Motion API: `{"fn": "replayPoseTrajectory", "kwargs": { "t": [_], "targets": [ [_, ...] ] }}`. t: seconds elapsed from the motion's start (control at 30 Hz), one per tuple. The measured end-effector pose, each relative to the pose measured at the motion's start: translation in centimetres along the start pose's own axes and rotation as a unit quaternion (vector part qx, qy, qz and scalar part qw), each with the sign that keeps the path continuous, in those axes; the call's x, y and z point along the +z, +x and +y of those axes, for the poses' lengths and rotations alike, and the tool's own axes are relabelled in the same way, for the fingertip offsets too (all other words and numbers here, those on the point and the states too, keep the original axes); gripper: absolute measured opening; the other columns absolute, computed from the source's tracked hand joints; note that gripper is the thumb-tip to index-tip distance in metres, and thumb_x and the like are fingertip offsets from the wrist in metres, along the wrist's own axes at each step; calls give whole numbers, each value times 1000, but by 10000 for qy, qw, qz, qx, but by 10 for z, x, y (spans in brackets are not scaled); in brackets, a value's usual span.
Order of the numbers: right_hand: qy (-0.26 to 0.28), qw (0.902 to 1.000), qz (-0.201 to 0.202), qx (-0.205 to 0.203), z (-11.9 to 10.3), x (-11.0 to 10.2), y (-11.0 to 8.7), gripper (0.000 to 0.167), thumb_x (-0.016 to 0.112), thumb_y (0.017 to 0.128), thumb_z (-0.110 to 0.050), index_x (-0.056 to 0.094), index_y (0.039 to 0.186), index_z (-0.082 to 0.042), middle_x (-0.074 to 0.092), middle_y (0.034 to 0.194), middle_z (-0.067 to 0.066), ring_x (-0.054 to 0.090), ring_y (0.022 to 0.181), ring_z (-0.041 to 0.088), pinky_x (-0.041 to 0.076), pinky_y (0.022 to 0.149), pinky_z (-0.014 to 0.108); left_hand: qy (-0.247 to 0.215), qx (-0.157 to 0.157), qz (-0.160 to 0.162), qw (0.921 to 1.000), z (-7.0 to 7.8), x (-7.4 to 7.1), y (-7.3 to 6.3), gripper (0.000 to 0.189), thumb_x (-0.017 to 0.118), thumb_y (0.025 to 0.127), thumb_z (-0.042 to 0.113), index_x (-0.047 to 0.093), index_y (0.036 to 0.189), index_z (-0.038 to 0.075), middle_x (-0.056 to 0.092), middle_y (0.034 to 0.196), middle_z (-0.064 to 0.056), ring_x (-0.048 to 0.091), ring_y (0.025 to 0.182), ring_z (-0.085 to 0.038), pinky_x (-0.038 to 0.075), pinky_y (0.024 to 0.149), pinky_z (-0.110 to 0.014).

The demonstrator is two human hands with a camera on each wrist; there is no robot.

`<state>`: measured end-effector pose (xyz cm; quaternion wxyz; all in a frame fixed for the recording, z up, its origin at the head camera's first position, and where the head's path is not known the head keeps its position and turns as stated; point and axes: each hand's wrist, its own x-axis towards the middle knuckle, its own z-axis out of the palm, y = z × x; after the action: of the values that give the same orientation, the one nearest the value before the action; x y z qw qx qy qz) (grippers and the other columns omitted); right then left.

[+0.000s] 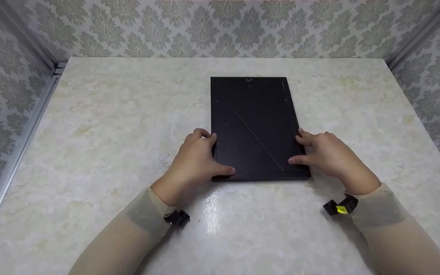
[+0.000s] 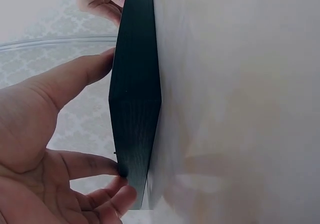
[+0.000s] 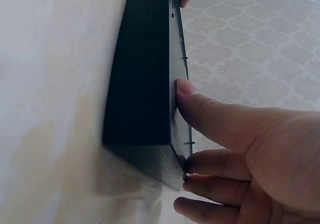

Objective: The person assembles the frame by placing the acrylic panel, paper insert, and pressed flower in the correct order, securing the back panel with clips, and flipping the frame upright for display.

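Observation:
A black picture frame (image 1: 256, 122) lies flat, back side up, with a thin slanting line across its backing and a small fitting near its far edge. At its near left corner my left hand (image 1: 199, 158) holds it, thumb on top by the near edge and fingers against the left side. My right hand (image 1: 327, 156) grips the right side near the other corner, its thumb over the top. In the left wrist view the frame's dark side walls (image 2: 135, 73) meet at a corner. Small tabs stand up along the backing (image 3: 181, 83) in the right wrist view.
The frame is on a pale marbled table (image 1: 101, 126). Behind it rises a patterned wall (image 1: 224, 28), with metal rails (image 1: 13, 164) along the left side. Each wrist wears a band with a small black device (image 1: 177, 217).

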<state>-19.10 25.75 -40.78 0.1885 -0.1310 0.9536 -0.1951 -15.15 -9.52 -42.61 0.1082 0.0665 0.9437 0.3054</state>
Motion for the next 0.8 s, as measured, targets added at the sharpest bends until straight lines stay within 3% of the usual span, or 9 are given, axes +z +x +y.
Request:
{"fn": "replayPoseTrajectory", "kwargs": {
  "t": [0.23,0.47,0.6,0.8],
  "targets": [
    [-1,9999,96,-47,2,0,-3,92,88,98,-51,51,165,-1,39,179,18,36,165,54,35,135,70,-153,-61,31,9999,4,2,2,118,104,74,49,51,168,0,50,166,-19,51,150,-40,48,129,-49],
    [23,10000,17,36,2,0,-3,93,87,98,-53,50,167,-2,37,180,18,32,167,55,33,136,70,-729,-401,11,9965,2,5,6,115,106,74,42,49,166,4,45,170,-15,47,156,-38,44,132,-51],
    [47,9999,-80,117,0,-1,-2,94,86,99,-53,48,168,-3,33,183,16,24,169,56,21,140,72,-890,-561,-42,9944,1,6,10,125,107,72,40,40,172,7,44,171,-14,47,157,-40,41,134,-56],
    [16,9999,-93,40,-1,-1,-2,93,85,100,-52,49,167,-1,33,183,17,27,169,54,8,142,72,-969,-790,-305,9917,2,3,14,139,107,70,39,25,181,19,40,174,-18,43,158,-46,42,132,-64]
  ]
}}
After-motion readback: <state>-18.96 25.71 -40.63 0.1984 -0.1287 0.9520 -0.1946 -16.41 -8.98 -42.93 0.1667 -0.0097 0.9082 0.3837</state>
